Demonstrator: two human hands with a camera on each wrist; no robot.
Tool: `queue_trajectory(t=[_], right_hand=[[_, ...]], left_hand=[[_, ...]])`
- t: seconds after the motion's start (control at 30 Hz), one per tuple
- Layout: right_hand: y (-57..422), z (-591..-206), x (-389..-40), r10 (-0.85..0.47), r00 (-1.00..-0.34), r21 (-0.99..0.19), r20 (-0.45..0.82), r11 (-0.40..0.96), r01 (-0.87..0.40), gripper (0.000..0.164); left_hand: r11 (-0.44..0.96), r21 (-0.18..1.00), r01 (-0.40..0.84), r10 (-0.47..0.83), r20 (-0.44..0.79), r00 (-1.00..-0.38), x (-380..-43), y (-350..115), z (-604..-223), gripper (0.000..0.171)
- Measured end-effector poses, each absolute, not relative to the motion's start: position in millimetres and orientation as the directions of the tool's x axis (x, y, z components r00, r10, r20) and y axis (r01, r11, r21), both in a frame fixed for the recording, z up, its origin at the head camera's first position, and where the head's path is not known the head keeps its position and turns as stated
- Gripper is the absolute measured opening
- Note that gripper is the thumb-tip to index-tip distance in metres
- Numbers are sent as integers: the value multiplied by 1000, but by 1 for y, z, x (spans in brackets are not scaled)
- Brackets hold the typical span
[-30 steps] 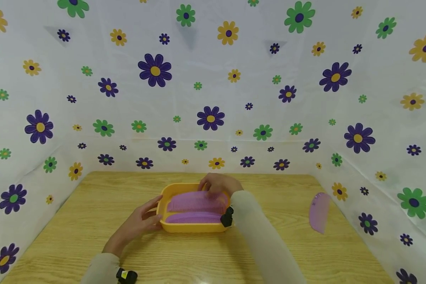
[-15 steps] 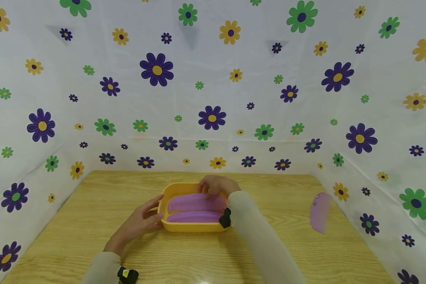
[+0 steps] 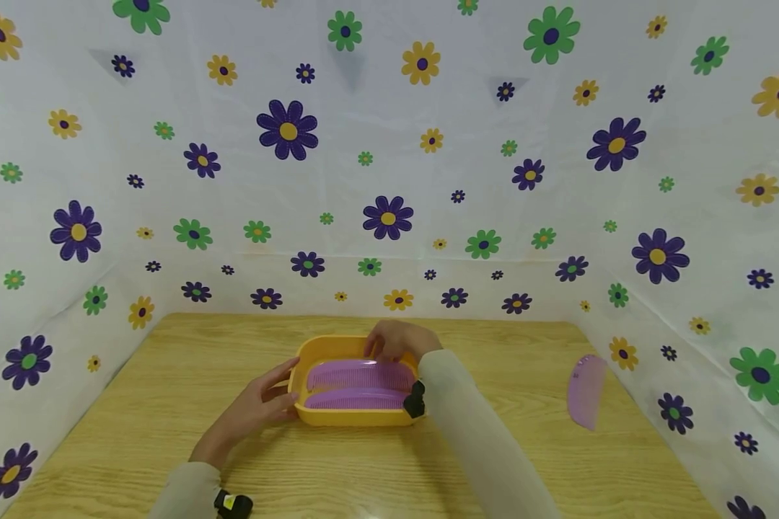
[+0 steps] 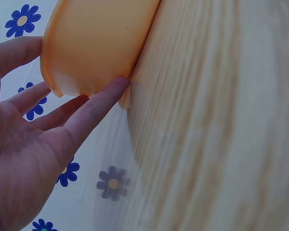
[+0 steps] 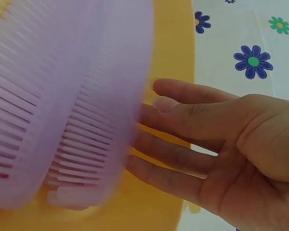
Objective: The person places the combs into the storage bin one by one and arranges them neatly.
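A yellow basket (image 3: 357,416) sits at the middle of the table, with lilac half-moon combs lying in two rows inside it. The rear comb (image 3: 361,375) lies along the back, and the front comb (image 3: 358,398) along the near wall. My left hand (image 3: 253,411) steadies the basket's left end, its thumb and fingers fairly straight against the outer wall. Over the back right part of the basket is my right hand (image 3: 402,341). In the right wrist view its fingers (image 5: 171,178) reach to the rear comb's curved spine, and the thumb is not on the comb.
Another lilac half-moon comb (image 3: 586,393) lies alone on the wooden table (image 3: 506,375) near its right edge. A white flowered cloth (image 3: 467,144) encloses the back and both sides of the table.
The rear comb has sunk lower and flatter into the basket. My right fingers have come away from its face to its far side. My left hand has stayed at the basket's end.
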State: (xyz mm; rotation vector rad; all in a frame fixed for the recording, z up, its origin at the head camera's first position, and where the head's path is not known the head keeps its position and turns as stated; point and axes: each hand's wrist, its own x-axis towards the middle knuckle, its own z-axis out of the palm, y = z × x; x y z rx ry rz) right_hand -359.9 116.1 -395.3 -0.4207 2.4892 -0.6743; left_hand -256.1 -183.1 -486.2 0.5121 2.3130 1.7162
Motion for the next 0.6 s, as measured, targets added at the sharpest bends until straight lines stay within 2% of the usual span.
queue_trajectory(t=[0.3,0.6], right_hand=[[121,-390,-359,-463,-810,-566,-360,799,-205,20],[135,-378,-350,-526,-790,-585,-313,763,-276,26]], left_hand=[[243,962,125,410,14,-912,-258,-184,-487,73],[249,960,125,401,16,-916,-257,-184,-486,74]])
